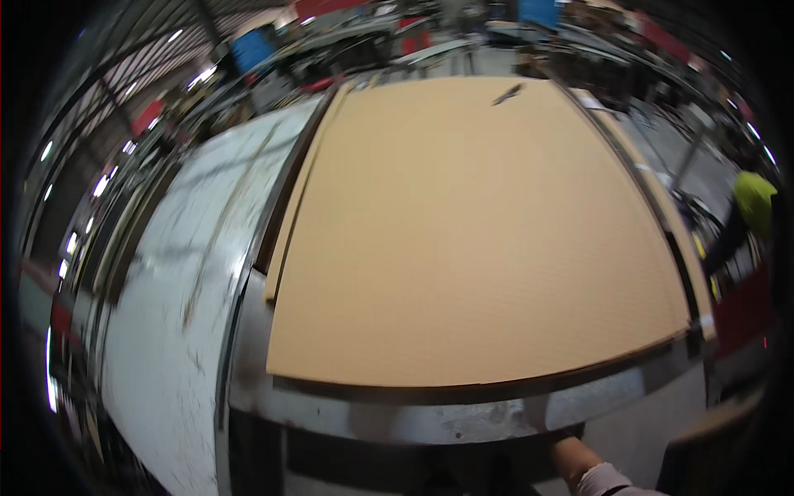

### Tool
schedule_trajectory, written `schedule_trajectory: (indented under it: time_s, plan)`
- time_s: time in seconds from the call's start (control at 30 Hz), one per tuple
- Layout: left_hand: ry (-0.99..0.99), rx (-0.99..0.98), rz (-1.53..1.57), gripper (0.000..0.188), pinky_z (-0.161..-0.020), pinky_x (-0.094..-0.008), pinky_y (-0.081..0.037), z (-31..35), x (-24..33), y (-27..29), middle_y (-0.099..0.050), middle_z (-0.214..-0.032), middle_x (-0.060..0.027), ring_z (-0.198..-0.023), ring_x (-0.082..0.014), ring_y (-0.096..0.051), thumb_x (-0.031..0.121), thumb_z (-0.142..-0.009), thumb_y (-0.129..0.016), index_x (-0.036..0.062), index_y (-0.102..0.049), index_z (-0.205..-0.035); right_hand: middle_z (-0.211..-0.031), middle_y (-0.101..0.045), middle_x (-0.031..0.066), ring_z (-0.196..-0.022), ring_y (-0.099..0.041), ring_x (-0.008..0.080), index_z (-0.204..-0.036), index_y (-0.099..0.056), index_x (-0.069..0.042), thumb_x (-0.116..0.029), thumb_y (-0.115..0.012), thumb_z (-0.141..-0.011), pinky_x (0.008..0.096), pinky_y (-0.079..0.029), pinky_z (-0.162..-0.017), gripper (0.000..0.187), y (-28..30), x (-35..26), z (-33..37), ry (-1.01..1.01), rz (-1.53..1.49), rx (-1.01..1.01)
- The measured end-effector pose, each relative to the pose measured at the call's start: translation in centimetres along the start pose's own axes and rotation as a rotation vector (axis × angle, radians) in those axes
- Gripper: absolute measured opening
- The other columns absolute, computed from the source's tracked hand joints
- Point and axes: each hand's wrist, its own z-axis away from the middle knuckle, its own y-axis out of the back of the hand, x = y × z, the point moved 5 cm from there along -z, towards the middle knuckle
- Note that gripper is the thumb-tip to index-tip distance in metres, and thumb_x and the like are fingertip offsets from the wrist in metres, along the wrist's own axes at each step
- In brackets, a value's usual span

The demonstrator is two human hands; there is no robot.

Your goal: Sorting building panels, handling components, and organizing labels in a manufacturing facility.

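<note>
Your right hand [571,457] is showing only in part at the lower edge of the view, coming up from a pale sleeve [608,481] toward the underside of the metal table edge [463,417]. Most of it is sitting in shadow beneath that shiny rim, so you cannot tell whether the fingers are spread, curled or gripping anything. Your left hand is lying outside the picture.

The large sheet of brown cardboard [480,240] is lying flat on the table, filling the middle of the view and stretching away from you. Its near edge is running just above the metal rim, so the sheet is sitting above and beyond your right hand, close to it, though contact is not showing. More cardboard edges [285,240] are peeking out along its left side, suggesting a stack. A small dark object [507,93], too blurred to identify, is resting near the far edge of the sheet, well apart from your hand.

To the left, a pale grey worn surface [178,298] is running alongside the table. At the right rim, someone in a yellow-green garment [754,198] is standing.
</note>
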Motion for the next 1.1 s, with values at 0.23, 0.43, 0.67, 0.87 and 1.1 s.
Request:
schedule_trajectory:
  time_s: [0.23, 0.43, 0.67, 0.87, 1.1]
  plan:
    - [0.262, -0.158, -0.023, 0.080, -0.097, -0.0493, -0.037, -7.3, 1.8, -13.0, -0.037, -0.134, -0.0260, -0.120, -0.0426, -0.041, 0.055, -0.083, -0.047, 0.0016, -0.025, -0.138, -0.106, -0.059, 0.0110, -0.101, -0.054, 0.0219, -0.111, -0.055, -0.001, -0.043, -0.061, -0.081, 0.0324, -0.043, -0.087, 0.052, 5.6, 3.3, -15.2, 0.072, -0.290, 0.295]
    - [0.274, -0.023, 0.145, 0.075, -0.090, -0.0462, -0.042, -11.6, 4.8, -6.5, -0.046, -0.120, -0.0223, -0.110, -0.0388, -0.047, 0.047, -0.080, -0.055, -0.0023, -0.032, -0.132, -0.112, -0.056, 0.0122, -0.105, -0.053, 0.0244, -0.116, -0.052, -0.002, -0.044, -0.064, -0.079, 0.0342, -0.042, -0.090, 0.057, 15.6, -13.4, -26.8, 0.369, -0.671, 0.477]
    - [0.283, 0.019, 0.222, 0.080, -0.093, -0.0457, -0.041, -14.1, 8.5, -5.6, -0.041, -0.126, -0.0236, -0.114, -0.0393, -0.044, 0.045, -0.079, -0.057, -0.0034, -0.026, -0.135, -0.119, -0.054, 0.0136, -0.111, -0.051, 0.0273, -0.123, -0.048, -0.004, -0.045, -0.067, -0.076, 0.0362, -0.040, -0.094, 0.065, 28.3, -24.5, -29.2, 0.626, -0.838, 0.604]
    - [-0.143, 0.570, 0.587, 0.068, -0.095, -0.0470, -0.039, -25.1, 10.1, 9.2, -0.041, -0.127, -0.0276, -0.113, -0.0423, -0.044, 0.030, -0.075, -0.067, -0.0018, -0.038, -0.127, -0.124, -0.051, 0.0148, -0.115, -0.049, 0.0298, -0.128, -0.045, -0.005, -0.046, -0.069, -0.074, 0.0379, -0.039, -0.097, 0.072, 37.4, -32.0, -33.6, 0.650, -0.995, 0.070]
    - [-0.186, 1.225, -0.279, 0.069, -0.102, -0.0473, -0.033, -42.5, 14.7, 33.9, -0.026, -0.140, -0.0255, -0.130, -0.0397, -0.028, 0.029, -0.084, -0.057, -0.0012, -0.025, -0.137, -0.131, -0.047, 0.0135, -0.118, -0.047, 0.0306, -0.137, -0.031, -0.006, -0.035, -0.085, -0.056, 0.0380, -0.038, -0.099, 0.101, 37.9, -34.8, -33.9, 0.603, 0.338, 0.839]
